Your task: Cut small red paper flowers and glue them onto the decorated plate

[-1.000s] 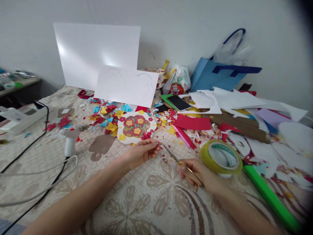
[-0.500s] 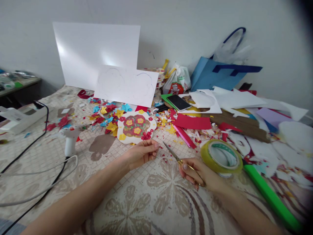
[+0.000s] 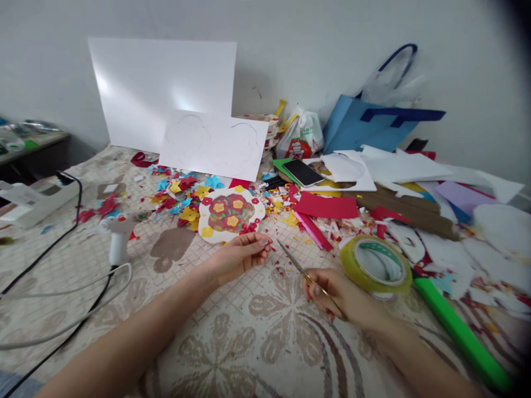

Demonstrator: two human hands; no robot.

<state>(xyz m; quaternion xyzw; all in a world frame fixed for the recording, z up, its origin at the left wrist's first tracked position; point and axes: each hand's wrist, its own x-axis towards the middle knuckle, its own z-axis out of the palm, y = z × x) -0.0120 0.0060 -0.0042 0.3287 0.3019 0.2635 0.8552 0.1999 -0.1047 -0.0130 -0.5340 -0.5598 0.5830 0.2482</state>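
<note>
My right hand [image 3: 326, 290] is closed on a pair of scissors [image 3: 295, 263] with gold handles, its blades pointing up and left. Left of the tips, my left hand [image 3: 244, 254] makes a pinch; a tiny reddish bit may show at the fingertips, too small to name. Just beyond that hand lies a white scalloped paper piece [image 3: 206, 232] decorated with red and yellow paper flowers. Small red scraps [image 3: 282, 271] are scattered on the cloth below the blades.
A glue gun [image 3: 119, 240] stands at left with cables beside it. A tape roll [image 3: 375, 264] and a green-handled tool [image 3: 460, 331] are right of my right hand. Behind are paper flowers [image 3: 191, 213], red paper [image 3: 327, 205], a phone [image 3: 303, 172], white boards [image 3: 166, 83] and a blue bag [image 3: 365, 127].
My left hand has shifted slightly up and right, its fingertips closer to the scissor tips. The scissors have turned a little in my right hand, and their handle loop looks narrower.
</note>
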